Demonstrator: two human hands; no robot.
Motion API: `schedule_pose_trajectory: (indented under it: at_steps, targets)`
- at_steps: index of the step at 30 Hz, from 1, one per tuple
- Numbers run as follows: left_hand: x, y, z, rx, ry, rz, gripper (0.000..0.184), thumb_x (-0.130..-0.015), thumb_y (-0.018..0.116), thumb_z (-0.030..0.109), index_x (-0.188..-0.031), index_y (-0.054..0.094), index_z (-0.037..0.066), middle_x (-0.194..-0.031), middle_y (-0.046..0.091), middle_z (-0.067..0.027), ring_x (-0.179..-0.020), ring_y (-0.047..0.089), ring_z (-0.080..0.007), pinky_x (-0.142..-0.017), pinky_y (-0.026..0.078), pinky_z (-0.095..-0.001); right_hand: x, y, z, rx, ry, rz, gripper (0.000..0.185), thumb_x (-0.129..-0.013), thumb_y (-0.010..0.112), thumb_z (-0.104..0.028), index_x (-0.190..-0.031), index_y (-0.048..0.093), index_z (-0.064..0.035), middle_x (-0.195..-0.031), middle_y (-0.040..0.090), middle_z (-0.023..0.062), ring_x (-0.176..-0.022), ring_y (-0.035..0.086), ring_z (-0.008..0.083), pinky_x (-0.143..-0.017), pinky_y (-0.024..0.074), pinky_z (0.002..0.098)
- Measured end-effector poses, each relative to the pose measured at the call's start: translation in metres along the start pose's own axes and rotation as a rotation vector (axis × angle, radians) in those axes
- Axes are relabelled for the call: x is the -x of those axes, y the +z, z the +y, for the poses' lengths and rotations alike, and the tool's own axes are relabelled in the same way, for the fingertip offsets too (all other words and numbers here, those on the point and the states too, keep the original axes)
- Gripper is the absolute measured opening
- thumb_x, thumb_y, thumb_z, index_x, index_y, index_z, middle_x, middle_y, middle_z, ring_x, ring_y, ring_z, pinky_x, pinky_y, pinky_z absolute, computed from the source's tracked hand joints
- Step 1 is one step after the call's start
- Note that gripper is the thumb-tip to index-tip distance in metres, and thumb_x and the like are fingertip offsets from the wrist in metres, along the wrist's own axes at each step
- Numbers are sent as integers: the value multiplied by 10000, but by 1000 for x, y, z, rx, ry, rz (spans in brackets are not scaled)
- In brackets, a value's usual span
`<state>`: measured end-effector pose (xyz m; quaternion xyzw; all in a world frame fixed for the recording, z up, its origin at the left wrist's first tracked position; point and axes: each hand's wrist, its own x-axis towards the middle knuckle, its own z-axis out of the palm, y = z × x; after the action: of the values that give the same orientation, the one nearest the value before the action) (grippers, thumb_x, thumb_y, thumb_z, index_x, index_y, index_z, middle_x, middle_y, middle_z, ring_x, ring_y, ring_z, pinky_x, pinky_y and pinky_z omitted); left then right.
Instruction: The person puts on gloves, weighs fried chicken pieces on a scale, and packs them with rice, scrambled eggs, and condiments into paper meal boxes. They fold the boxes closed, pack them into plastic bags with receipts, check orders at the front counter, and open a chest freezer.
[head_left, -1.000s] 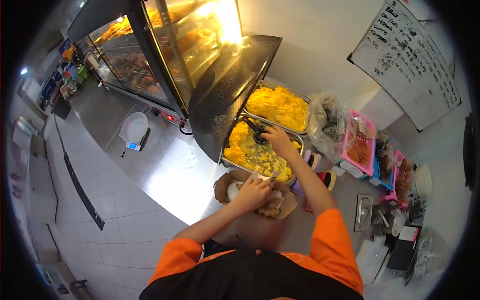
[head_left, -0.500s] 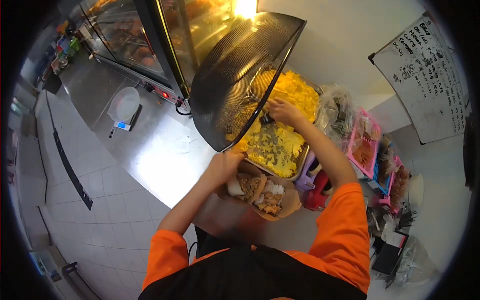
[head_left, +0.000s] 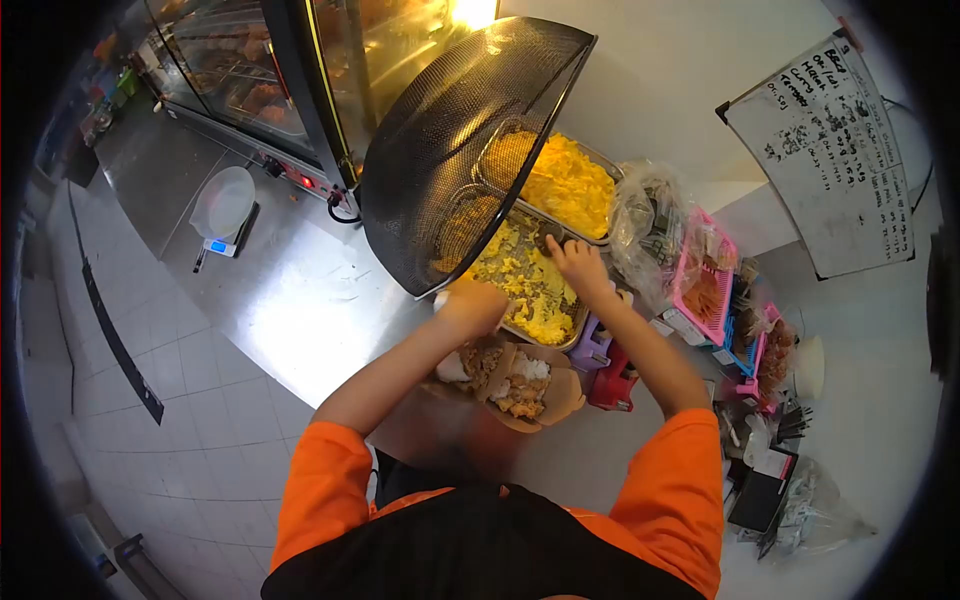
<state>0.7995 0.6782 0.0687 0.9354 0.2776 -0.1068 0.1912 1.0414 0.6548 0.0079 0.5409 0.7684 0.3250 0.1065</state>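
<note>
My left hand (head_left: 474,306) is at the lower left edge of the front metal tray (head_left: 560,335), by the rim of the dark mesh cover (head_left: 450,140); its fingers are mostly hidden. My right hand (head_left: 577,262) is over the right side of that tray, its fingers closed on the dark handle of a utensil (head_left: 549,238). Scrambled egg (head_left: 530,290) lies thinly in the front tray, and a fuller tray of egg (head_left: 570,190) sits behind it. Just below my left hand stand open brown boxes (head_left: 563,392) with rice and other food.
A glass warming cabinet (head_left: 300,90) stands at the back left. On the counter's left are a bowl (head_left: 225,200) and a scale (head_left: 222,247). To the right lie a plastic bag (head_left: 645,225), a pink basket (head_left: 705,285) and a red object (head_left: 612,383). A whiteboard (head_left: 830,155) hangs on the wall.
My left hand has left the boxes and moved up to the tray's edge by the cover. My right hand has shifted over the tray with the utensil. The cover now overlaps more of both trays.
</note>
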Motion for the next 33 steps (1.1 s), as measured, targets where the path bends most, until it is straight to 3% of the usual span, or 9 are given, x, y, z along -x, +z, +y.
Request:
schedule_pose_trajectory:
  at_steps: [4,8,11,17,21,22,25,26,33]
  targets:
    - [-30,-2,6,-173,72,-128,173,-622,639,206,-720,634,64,-725,620,-99,-683,610,-262,-573,478,-360,8,0,-33,44,84,-176,538,-718,522,-25,-1236,395,-97,-744,551,136,-623,515,222,-477,447,281]
    - [-37,11,8,-157,118,-79,255,-564,693,257,-716,633,62,-728,618,-94,-685,608,-258,-574,479,-350,4,-16,-38,-546,385,-493,568,-747,473,-22,-1262,239,37,-734,552,202,-685,582,308,-508,481,355]
    - [-33,19,7,-173,116,20,282,-554,703,289,-708,630,64,-739,616,-98,-692,607,-256,-578,480,-351,8,-29,-39,-710,434,-578,551,-746,446,7,-1252,232,52,-752,548,220,-685,577,322,-531,480,376]
    - [-23,19,-3,-14,16,53,316,-527,738,277,-745,641,70,-737,620,-94,-723,606,-246,-610,478,-349,20,-82,-26,-911,253,-844,563,-671,505,12,-1190,300,87,-850,552,257,-792,562,353,-646,472,384]
    - [-5,13,-14,11,-31,82,287,-576,693,264,-745,628,41,-752,615,-127,-708,607,-269,-596,482,-372,23,-79,17,-1108,178,-867,472,-679,459,10,-1146,397,48,-907,540,281,-851,541,373,-690,451,374]
    - [-4,21,-18,-17,-74,77,298,-570,707,262,-753,630,40,-749,616,-121,-709,608,-261,-596,485,-360,29,-65,16,-1071,206,-675,529,-681,465,12,-1193,333,42,-920,535,270,-843,540,375,-680,454,381]
    - [-6,45,-27,3,-195,49,270,-602,692,250,-757,632,37,-749,615,-123,-709,610,-255,-586,489,-346,29,-51,-1,-726,439,-647,620,-681,471,25,-1252,230,26,-898,531,257,-807,546,379,-658,455,397]
    - [-4,49,-29,27,-203,52,263,-616,679,255,-758,632,38,-751,615,-124,-708,610,-257,-587,488,-347,36,-36,-12,-789,373,-667,678,-675,477,39,-1273,158,20,-837,533,240,-762,550,376,-632,452,411]
    - [3,44,-27,46,-224,111,280,-681,605,313,-732,633,39,-732,612,-132,-690,606,-265,-586,482,-362,33,-107,-32,-816,50,-694,663,-648,533,34,-1253,272,-35,-748,543,197,-673,569,315,-555,466,375]
